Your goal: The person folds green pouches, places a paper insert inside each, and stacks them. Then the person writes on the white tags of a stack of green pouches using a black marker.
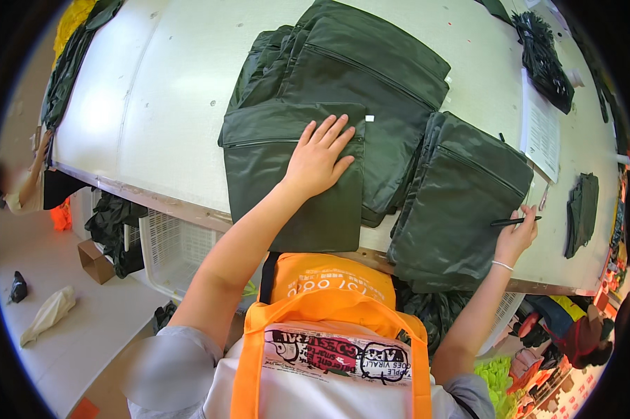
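Observation:
My left hand (320, 157) lies flat with its fingers spread on a dark green fabric panel (280, 199), which has a zipper across its upper part. This panel overlaps a larger pile of similar zippered dark green pieces (364, 77) behind it. A small white tag (370, 119) shows at the panel's right edge. At the right, a stack of dark green zippered pieces (461, 202) hangs slightly over the table's near edge. Beside that stack, my right hand (514, 239) is closed around a slim black pen (516, 221), held nearly level.
Printed paper sheets (540, 133) and a bundle of black strips (542, 59) lie at the table's far right. A small folded dark piece (581, 213) rests near the right edge. White plastic crates (179, 248) stand under the table. Another person (32, 181) is at the far left.

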A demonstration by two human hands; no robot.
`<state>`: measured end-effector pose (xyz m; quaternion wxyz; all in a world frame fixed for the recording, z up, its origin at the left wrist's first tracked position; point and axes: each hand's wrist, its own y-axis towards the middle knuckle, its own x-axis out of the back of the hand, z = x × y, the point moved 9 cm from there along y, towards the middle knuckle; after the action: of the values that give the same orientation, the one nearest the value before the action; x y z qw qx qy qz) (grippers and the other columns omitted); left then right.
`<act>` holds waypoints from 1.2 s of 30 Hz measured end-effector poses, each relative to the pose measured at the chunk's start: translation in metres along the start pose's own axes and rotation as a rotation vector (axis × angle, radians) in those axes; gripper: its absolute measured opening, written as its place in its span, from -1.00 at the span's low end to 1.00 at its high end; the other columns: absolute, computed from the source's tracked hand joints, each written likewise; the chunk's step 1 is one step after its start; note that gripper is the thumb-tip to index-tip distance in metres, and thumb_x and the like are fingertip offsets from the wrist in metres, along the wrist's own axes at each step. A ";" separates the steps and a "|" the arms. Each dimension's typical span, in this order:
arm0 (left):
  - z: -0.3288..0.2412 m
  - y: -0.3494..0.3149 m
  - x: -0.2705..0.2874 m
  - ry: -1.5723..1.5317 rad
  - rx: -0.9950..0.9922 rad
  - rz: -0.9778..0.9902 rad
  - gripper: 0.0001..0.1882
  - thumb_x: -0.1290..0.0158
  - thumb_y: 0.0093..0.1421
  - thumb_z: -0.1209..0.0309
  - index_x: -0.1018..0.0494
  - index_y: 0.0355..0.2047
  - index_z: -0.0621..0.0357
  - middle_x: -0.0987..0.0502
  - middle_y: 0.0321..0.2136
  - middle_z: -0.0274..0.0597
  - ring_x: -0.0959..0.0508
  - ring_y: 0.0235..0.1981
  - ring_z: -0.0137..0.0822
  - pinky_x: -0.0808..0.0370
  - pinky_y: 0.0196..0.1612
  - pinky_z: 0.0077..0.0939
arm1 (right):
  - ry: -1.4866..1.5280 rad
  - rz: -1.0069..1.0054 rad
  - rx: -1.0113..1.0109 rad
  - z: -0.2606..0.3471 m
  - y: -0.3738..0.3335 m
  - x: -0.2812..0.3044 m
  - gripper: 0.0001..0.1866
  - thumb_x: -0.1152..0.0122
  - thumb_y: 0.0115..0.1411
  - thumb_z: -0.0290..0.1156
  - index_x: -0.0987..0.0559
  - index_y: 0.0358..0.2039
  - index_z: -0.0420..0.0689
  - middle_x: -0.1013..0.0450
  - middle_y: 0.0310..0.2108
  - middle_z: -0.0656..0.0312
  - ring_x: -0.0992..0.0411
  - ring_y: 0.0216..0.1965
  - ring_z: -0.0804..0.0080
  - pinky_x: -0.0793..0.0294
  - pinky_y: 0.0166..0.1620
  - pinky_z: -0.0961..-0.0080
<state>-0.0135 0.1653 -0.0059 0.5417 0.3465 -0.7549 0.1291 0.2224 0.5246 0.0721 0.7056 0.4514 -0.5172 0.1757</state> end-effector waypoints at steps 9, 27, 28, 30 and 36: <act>-0.003 0.023 0.004 -0.043 -0.004 -0.085 -0.62 -0.06 0.17 0.31 -0.42 0.01 0.09 -0.40 -0.03 -0.20 -0.38 0.01 -0.13 -0.31 0.05 -0.21 | 1.290 0.332 -0.239 0.248 0.012 -0.080 -0.83 -0.04 0.28 -0.44 -0.56 -0.20 -0.20 -0.51 -0.44 0.27 -0.40 -0.50 0.64 -0.41 -0.37 0.66; 0.002 0.025 -0.006 0.062 0.042 -0.050 -0.64 -0.05 0.16 0.27 -0.45 0.00 -0.06 -0.39 -0.02 -0.30 -0.36 0.03 -0.22 -0.28 0.03 -0.24 | 1.180 0.252 -0.135 0.292 0.006 -0.129 -0.89 -0.25 0.05 -0.55 -0.48 -0.53 -0.21 -0.38 -0.68 0.33 -0.28 -0.64 0.69 -0.31 -0.53 0.68; 0.002 0.025 -0.006 0.061 0.041 -0.051 -0.64 -0.05 0.16 0.27 -0.45 -0.01 -0.06 -0.39 -0.02 -0.30 -0.36 0.02 -0.22 -0.28 0.03 -0.24 | 1.185 0.257 -0.139 0.292 0.006 -0.130 -0.89 -0.25 0.05 -0.55 -0.48 -0.53 -0.21 -0.38 -0.69 0.33 -0.28 -0.65 0.68 -0.31 -0.53 0.67; 0.002 0.025 -0.005 0.056 0.041 -0.060 -0.64 -0.06 0.16 0.28 -0.45 -0.01 -0.06 -0.39 -0.03 -0.30 -0.36 0.02 -0.22 -0.28 0.03 -0.24 | 1.196 0.267 -0.139 0.293 0.006 -0.131 -0.90 -0.25 0.05 -0.55 -0.48 -0.53 -0.21 -0.37 -0.69 0.33 -0.27 -0.65 0.68 -0.31 -0.53 0.67; 0.002 0.026 -0.004 0.040 0.042 -0.070 -0.63 -0.07 0.15 0.29 -0.45 0.00 -0.05 -0.40 -0.04 -0.30 -0.37 0.00 -0.20 -0.28 0.03 -0.23 | 1.212 0.308 -0.147 0.292 0.004 -0.134 -0.90 -0.25 0.04 -0.55 -0.49 -0.53 -0.21 -0.36 -0.71 0.34 -0.26 -0.65 0.70 -0.28 -0.55 0.69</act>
<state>-0.0316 0.1844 -0.0060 0.5534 0.3812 -0.7285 0.1329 -0.0015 0.3170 -0.0286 0.8692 0.1424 -0.0954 0.4639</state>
